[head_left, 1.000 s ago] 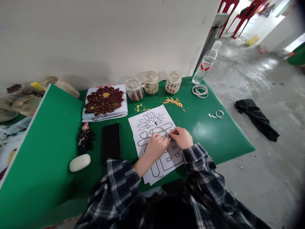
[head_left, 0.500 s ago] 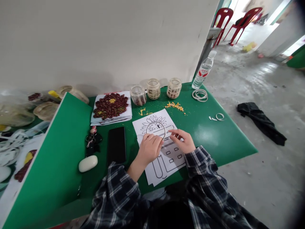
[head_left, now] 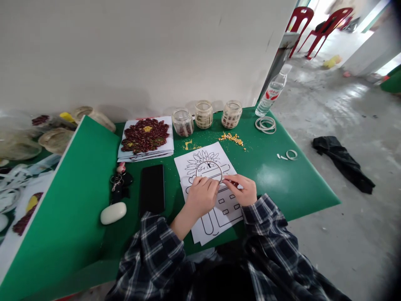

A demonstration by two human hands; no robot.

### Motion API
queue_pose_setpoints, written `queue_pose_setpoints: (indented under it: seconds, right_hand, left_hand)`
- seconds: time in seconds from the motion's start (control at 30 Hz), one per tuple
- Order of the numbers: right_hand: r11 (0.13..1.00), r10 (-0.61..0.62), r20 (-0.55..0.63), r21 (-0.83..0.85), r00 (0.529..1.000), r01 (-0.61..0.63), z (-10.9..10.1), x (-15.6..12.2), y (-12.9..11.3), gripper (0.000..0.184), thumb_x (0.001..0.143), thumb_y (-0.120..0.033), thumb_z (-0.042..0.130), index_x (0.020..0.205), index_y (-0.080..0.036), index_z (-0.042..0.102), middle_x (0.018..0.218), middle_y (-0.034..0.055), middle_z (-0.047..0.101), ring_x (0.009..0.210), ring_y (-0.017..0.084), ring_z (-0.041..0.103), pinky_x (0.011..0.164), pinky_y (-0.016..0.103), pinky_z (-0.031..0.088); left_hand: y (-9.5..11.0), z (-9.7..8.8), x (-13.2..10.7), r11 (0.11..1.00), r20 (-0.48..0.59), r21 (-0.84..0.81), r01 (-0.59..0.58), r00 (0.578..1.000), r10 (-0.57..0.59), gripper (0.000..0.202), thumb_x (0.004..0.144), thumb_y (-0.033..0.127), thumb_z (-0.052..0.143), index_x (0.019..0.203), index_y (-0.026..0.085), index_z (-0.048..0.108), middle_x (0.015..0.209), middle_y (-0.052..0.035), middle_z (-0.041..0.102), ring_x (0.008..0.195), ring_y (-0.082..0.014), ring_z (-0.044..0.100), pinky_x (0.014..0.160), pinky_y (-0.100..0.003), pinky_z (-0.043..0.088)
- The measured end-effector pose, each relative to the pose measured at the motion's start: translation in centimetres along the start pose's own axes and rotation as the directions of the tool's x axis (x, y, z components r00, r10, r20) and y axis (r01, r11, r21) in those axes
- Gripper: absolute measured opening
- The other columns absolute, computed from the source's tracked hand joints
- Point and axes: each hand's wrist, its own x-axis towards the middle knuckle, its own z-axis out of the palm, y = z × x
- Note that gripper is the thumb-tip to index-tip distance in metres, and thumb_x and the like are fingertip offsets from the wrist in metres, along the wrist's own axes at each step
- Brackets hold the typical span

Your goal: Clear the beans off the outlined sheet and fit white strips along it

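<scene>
My left hand [head_left: 203, 193] is closed round the lower edge of a thin pale ring that looks like a narrow tape roll [head_left: 197, 168], held upright above the paper. The fingertips of my right hand [head_left: 242, 189] pinch at the ring's right edge; whether a loose tape end is between them is too small to tell. Below both hands lie printed sheets [head_left: 230, 169] with a sunflower drawing and outlined shapes. Part of the print is hidden by my hands.
Behind the sheets are corn kernels [head_left: 233, 139] and three jars [head_left: 204, 115]. A bean-covered flower picture [head_left: 145, 136], a phone [head_left: 152, 188], keys [head_left: 116, 184] and a white case [head_left: 113, 213] lie left. On the right are stacked rings [head_left: 265, 125], a single ring [head_left: 292, 155] and a water bottle [head_left: 273, 93].
My right hand has closed in on the ring, its fingers now pinched at the edge instead of apart. My left hand and the ring have shifted slightly right.
</scene>
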Motion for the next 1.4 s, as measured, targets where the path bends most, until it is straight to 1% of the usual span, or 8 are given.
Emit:
queue_pose_setpoints:
  seconds: [0.17,0.3,0.5,0.73,1.0,1.13,1.27,1.4]
  right_hand:
    - [0.983,-0.179,-0.045,0.041,0.983,0.181,-0.4,0.3,-0.6,0.012,0.082,-0.015,0.065,0.089,-0.022,0.073,0.076,0.0032,0.072,0.053,0.011,0.055,0.049,0.025,0.048]
    - [0.976,-0.198,-0.043,0.079,0.979,0.201,-0.6,0.1,-0.7,0.012,0.081,-0.014,0.065,0.088,-0.022,0.071,0.075,0.0033,0.071,0.053,0.011,0.054,0.049,0.025,0.047]
    - [0.983,0.137,-0.107,0.136,0.985,-0.122,-0.5,-0.4,0.2,0.004,0.082,-0.022,0.064,0.078,-0.019,0.064,0.066,-0.0001,0.061,0.056,0.012,0.051,0.052,0.026,0.042]
    - [0.851,0.524,-0.029,0.065,0.851,-0.521,-0.3,-0.6,1.4,0.020,0.078,-0.032,0.061,0.066,-0.020,0.051,0.051,-0.0062,0.043,0.048,0.010,0.038,0.047,0.024,0.031]
    - [0.802,0.565,0.085,-0.288,0.821,-0.523,-0.2,-1.1,2.1,0.017,0.080,-0.035,0.055,0.070,-0.021,0.050,0.056,-0.0040,0.052,0.052,0.013,0.046,0.053,0.026,0.032]
    - [0.817,0.567,0.179,-0.251,0.804,-0.520,-0.7,-0.6,2.1,0.018,0.081,-0.040,0.057,0.081,-0.022,0.054,0.060,-0.0042,0.055,0.055,0.013,0.050,0.056,0.026,0.036]
    - [0.830,0.558,0.215,-0.159,0.802,-0.535,-0.9,-0.4,2.2,0.022,0.082,-0.039,0.057,0.096,-0.022,0.055,0.064,-0.0052,0.056,0.056,0.013,0.051,0.057,0.025,0.039]
    - [0.796,0.564,0.137,-0.352,0.814,-0.492,0.0,-0.3,1.8,0.029,0.078,-0.049,0.063,0.089,-0.023,0.057,0.062,-0.0052,0.055,0.057,0.013,0.052,0.055,0.025,0.035]
  left_hand:
    - [0.0,0.1,-0.1,0.998,-0.029,-0.044,0.042,0.999,-0.044,0.021,0.096,0.020,0.039,0.088,0.017,0.057,0.075,-0.0031,0.063,0.073,-0.0183,0.055,0.074,-0.033,0.033]
    - [-0.4,-0.1,0.0,0.995,-0.053,-0.066,0.077,0.995,-0.081,0.024,0.097,0.022,0.038,0.084,0.016,0.057,0.068,-0.0016,0.061,0.069,-0.0173,0.054,0.073,-0.033,0.034]
    - [-1.4,-1.1,-0.1,0.993,0.025,-0.024,0.116,0.993,-0.115,0.033,0.099,0.028,0.035,0.077,0.018,0.058,0.064,-0.0013,0.059,0.066,-0.0173,0.053,0.070,-0.032,0.032]
    - [-1.3,-1.6,-0.7,0.970,0.160,0.134,0.204,0.961,-0.224,0.036,0.099,0.030,0.034,0.079,0.018,0.061,0.064,-0.0027,0.063,0.069,-0.0196,0.057,0.070,-0.035,0.030]
    - [0.5,-0.9,-1.5,0.954,0.326,0.168,0.250,0.899,-0.293,0.035,0.098,0.026,0.034,0.080,0.018,0.064,0.066,-0.0052,0.066,0.071,-0.0231,0.061,0.071,-0.037,0.033]
    - [0.1,-1.2,-1.7,0.951,0.358,0.178,0.254,0.883,-0.303,0.035,0.098,0.025,0.035,0.079,0.018,0.064,0.066,-0.0054,0.066,0.071,-0.0235,0.062,0.072,-0.038,0.034]
    - [-0.8,-2.9,-1.4,0.942,0.335,0.197,0.270,0.885,-0.324,0.036,0.098,0.027,0.033,0.078,0.017,0.062,0.064,-0.0047,0.065,0.068,-0.0228,0.061,0.069,-0.036,0.033]
    - [-1.4,-4.2,-1.0,0.916,0.260,0.225,0.333,0.885,-0.385,0.036,0.099,0.027,0.032,0.080,0.016,0.060,0.061,-0.0041,0.061,0.065,-0.0207,0.058,0.067,-0.034,0.032]
